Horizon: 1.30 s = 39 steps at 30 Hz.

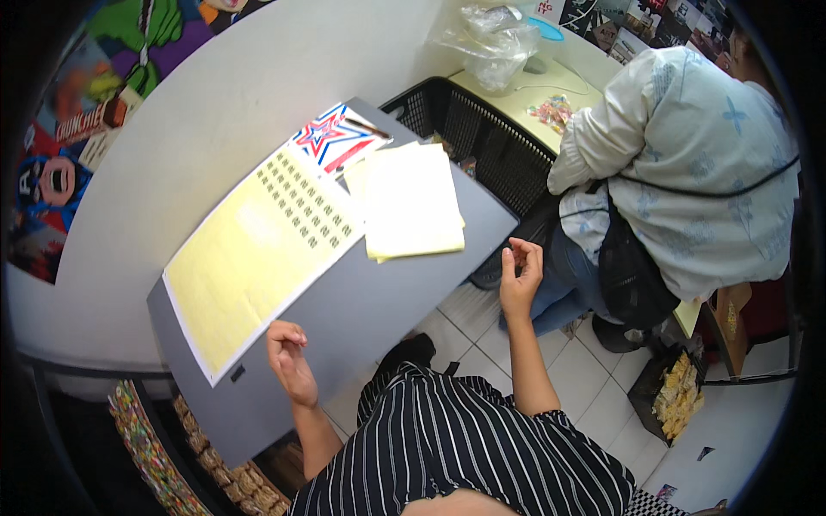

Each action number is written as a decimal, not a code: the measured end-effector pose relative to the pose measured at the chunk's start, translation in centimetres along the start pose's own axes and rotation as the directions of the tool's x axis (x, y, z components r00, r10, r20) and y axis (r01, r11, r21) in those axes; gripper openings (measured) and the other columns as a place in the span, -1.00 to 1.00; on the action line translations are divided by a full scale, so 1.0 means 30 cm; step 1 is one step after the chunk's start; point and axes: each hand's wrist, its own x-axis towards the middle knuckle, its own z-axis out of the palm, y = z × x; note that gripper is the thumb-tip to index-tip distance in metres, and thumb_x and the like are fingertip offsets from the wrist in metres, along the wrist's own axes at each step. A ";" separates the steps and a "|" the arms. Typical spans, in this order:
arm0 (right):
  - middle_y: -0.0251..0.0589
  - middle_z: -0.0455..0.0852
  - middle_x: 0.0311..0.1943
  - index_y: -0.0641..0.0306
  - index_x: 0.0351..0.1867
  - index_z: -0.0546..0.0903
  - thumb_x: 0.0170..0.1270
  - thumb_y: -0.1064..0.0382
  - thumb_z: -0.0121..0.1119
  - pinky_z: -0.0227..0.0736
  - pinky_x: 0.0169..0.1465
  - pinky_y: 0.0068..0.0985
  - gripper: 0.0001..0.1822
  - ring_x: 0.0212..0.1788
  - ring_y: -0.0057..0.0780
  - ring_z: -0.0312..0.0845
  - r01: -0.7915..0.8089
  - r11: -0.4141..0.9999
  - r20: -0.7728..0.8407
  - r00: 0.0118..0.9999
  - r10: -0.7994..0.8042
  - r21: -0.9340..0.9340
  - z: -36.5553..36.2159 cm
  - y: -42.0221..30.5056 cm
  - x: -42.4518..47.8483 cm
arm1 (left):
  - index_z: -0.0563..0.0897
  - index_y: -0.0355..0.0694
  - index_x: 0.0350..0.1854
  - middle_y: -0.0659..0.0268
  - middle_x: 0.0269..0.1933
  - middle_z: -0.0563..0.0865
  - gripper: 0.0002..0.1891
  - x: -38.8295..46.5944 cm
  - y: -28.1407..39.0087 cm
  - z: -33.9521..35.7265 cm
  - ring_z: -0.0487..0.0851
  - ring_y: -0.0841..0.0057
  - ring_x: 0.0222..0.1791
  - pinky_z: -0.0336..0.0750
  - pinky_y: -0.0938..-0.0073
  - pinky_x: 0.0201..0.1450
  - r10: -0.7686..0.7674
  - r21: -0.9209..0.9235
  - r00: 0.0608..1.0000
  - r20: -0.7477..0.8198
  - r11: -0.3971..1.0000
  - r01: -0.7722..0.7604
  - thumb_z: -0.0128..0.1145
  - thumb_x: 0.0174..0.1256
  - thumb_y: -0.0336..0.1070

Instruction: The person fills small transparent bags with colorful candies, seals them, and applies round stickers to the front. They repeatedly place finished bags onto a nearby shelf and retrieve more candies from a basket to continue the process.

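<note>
My left hand (292, 364) is raised over the front edge of the grey table (361, 309), palm up, fingers loosely curled around nothing. It is close to the lower edge of a long yellow sheet (239, 277) with a white border. Rows of small dark printed marks (303, 200) cover that sheet's far right part. My right hand (521, 277) hovers off the table's right edge, fingers bent and apart, with nothing in it. To its left lies a stack of pale yellow paper sheets (413, 206), slightly fanned. Behind the stack is a star-patterned sheet (332, 138) with a slim dark object (368, 128) on it.
A black plastic crate (497, 132) stands behind the table. Beyond it, a cream table (542, 119) holds a clear plastic bag (493, 48) and small colourful pieces (552, 113). A person in a pale jacket (697, 155) sits at right, near a filled black bin (652, 387).
</note>
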 end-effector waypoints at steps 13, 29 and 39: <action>-0.33 0.47 -0.35 0.29 -0.10 0.51 0.14 0.48 0.03 0.34 -0.34 -0.71 -0.73 -0.40 -0.71 0.40 -0.332 0.912 0.158 0.940 0.301 0.241 0.246 0.357 0.588 | 0.29 -0.33 0.03 0.27 -0.24 0.42 -0.64 0.129 -0.368 0.103 0.36 0.55 -0.27 0.26 0.55 -0.19 -0.110 0.511 0.937 -0.331 0.814 0.276 0.01 0.19 -0.43; -0.18 0.66 -0.31 0.33 -0.20 0.58 -0.16 0.05 0.36 0.39 -0.05 -0.50 -0.50 -0.18 -0.39 0.56 -0.482 0.599 0.334 0.527 0.781 -0.640 0.718 1.379 0.607 | 0.32 -0.36 -0.04 0.19 -0.16 0.36 -0.69 0.124 -0.407 0.134 0.31 0.42 -0.22 0.21 0.45 -0.10 0.080 0.866 0.895 -0.439 0.305 0.397 -0.04 0.19 -0.38; 0.14 -0.40 0.33 0.09 0.31 -0.50 -0.73 -0.44 0.42 -0.18 0.31 0.04 0.64 0.38 0.07 -0.41 -0.566 0.195 0.189 0.069 0.979 -0.801 0.921 1.238 0.474 | 0.31 -0.35 -0.05 0.24 -0.24 0.34 -0.72 0.140 -0.411 0.152 0.29 0.48 -0.27 0.23 0.51 -0.16 0.028 0.828 0.855 -0.518 0.268 0.493 -0.06 0.23 -0.38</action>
